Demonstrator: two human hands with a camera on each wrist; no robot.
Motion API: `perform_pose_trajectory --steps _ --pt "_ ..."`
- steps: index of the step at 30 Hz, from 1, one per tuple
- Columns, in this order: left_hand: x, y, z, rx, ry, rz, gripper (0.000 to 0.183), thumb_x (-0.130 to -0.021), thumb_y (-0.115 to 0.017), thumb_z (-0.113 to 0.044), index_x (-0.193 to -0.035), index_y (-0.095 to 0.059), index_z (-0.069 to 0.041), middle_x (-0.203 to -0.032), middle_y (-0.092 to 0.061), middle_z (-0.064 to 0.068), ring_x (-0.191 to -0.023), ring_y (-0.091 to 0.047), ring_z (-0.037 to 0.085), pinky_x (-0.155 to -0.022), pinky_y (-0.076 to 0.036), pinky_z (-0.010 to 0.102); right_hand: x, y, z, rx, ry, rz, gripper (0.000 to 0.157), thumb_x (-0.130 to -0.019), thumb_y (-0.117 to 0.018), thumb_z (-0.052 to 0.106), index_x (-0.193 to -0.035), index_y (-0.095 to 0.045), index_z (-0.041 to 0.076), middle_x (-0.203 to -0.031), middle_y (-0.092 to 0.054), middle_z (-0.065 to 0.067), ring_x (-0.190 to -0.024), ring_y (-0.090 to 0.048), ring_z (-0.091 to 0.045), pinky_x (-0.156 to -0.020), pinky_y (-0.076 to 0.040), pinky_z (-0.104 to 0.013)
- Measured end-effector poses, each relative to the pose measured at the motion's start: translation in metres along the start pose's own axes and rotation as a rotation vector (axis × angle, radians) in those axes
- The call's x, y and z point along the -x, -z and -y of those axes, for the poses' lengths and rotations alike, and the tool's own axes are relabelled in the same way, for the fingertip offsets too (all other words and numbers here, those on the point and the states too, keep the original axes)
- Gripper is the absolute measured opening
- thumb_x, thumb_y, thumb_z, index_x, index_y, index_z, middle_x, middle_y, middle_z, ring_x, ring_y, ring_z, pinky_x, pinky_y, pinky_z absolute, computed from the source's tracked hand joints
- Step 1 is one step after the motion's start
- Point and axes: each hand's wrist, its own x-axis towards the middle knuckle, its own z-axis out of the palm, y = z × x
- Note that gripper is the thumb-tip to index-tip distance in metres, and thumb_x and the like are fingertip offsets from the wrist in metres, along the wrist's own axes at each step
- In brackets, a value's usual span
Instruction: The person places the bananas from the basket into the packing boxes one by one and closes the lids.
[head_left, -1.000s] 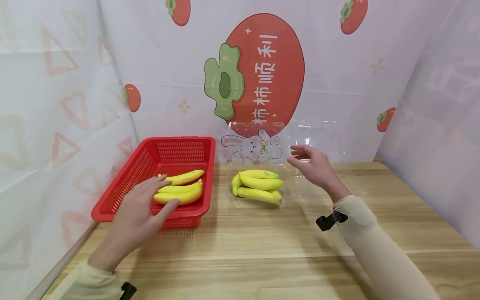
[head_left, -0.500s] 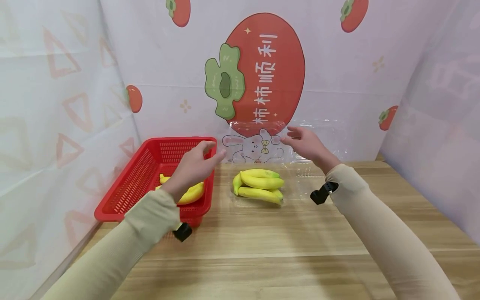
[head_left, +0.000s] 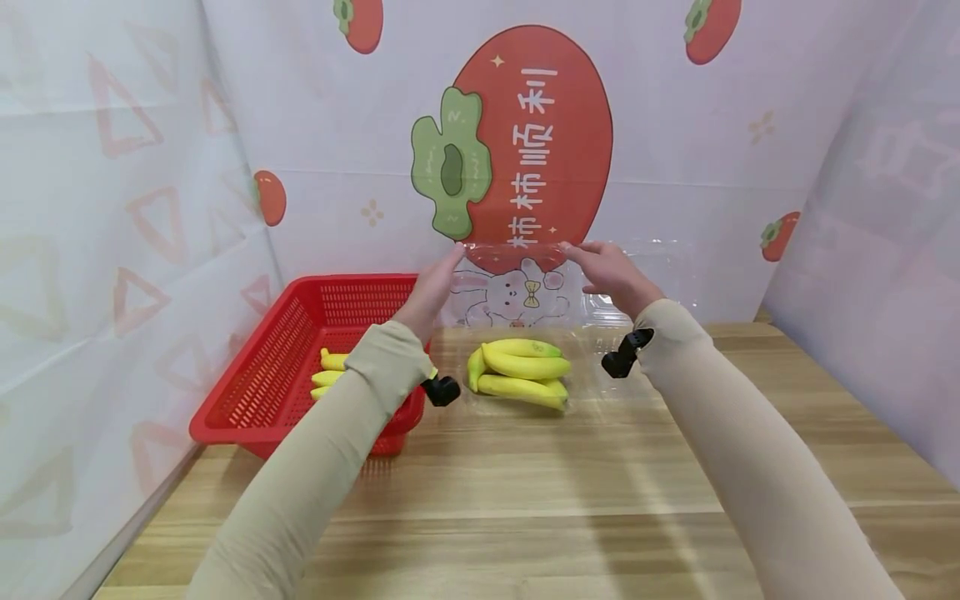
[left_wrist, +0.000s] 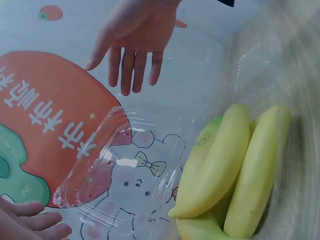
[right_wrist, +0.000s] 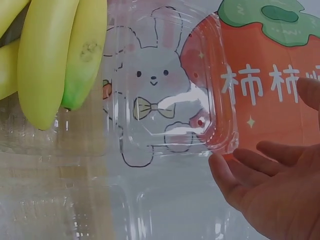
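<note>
Several yellow bananas (head_left: 521, 367) lie in a clear plastic clamshell box whose lid (left_wrist: 125, 175) stands raised behind them. My left hand (head_left: 433, 287) reaches to the lid's upper left corner. At the upper right corner is my right hand (head_left: 611, 271). Both hands have relaxed, spread fingers in the wrist views. In the right wrist view the fingertips (right_wrist: 217, 162) lie at the lid's corner; whether they touch it I cannot tell. The left wrist view shows the left hand's fingers (left_wrist: 45, 220) near the opposite lid corner.
A red perforated basket (head_left: 247, 383) with a few more bananas (head_left: 330, 375) stands on the left, partly hidden by my left arm. Another clear plastic box (head_left: 637, 367) stands at the right. A printed cloth (head_left: 675, 150) hangs behind the wooden table (head_left: 525, 500).
My left hand has moved from over the basket, up and right to the lid's left corner. My right hand has risen and shifted left to the lid's right corner. The bananas have stayed put.
</note>
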Motion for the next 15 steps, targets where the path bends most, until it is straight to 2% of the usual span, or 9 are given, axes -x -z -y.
perform_pose_trajectory --steps 6,7,9,15 --pt "-0.020 -0.011 0.002 0.035 -0.002 0.049 0.076 -0.105 -0.039 -0.071 -0.170 -0.020 -0.035 -0.179 -0.020 0.000 -0.168 -0.012 0.030 -0.136 -0.009 0.063 -0.006 -0.002 -0.002 -0.050 0.001 0.028 0.078 -0.107 -0.049 0.060 -0.164 -0.037 0.007 -0.177 -0.026 -0.013 -0.166 -0.018 -0.034 -0.129 -0.032 -0.065" --pt "-0.022 -0.012 0.002 0.042 0.001 0.052 0.077 -0.105 -0.039 -0.071 -0.170 -0.019 -0.036 -0.180 -0.014 -0.001 -0.168 -0.010 0.031 -0.135 -0.008 0.064 -0.007 -0.002 -0.003 -0.052 0.002 0.027 0.079 -0.107 -0.049 0.060 -0.164 -0.036 0.008 -0.177 -0.026 -0.013 -0.166 -0.018 -0.034 -0.129 -0.031 -0.065" --pt "-0.025 -0.013 0.003 0.057 -0.004 0.055 0.077 -0.105 -0.040 -0.071 -0.170 -0.020 -0.035 -0.180 -0.012 0.000 -0.168 -0.008 0.032 -0.135 -0.008 0.066 -0.009 -0.002 -0.003 -0.056 0.002 0.025 0.078 -0.107 -0.049 0.061 -0.164 -0.037 0.009 -0.177 -0.026 -0.012 -0.166 -0.018 -0.034 -0.129 -0.032 -0.065" --pt "-0.034 -0.014 0.008 0.069 -0.025 0.071 0.075 -0.105 -0.039 -0.071 -0.169 -0.023 -0.036 -0.180 -0.013 0.001 -0.167 -0.008 0.032 -0.134 -0.006 0.067 -0.012 -0.004 -0.004 -0.071 -0.004 0.031 0.076 -0.107 -0.050 0.061 -0.164 -0.038 0.012 -0.178 -0.024 -0.010 -0.167 -0.013 -0.037 -0.129 -0.031 -0.066"
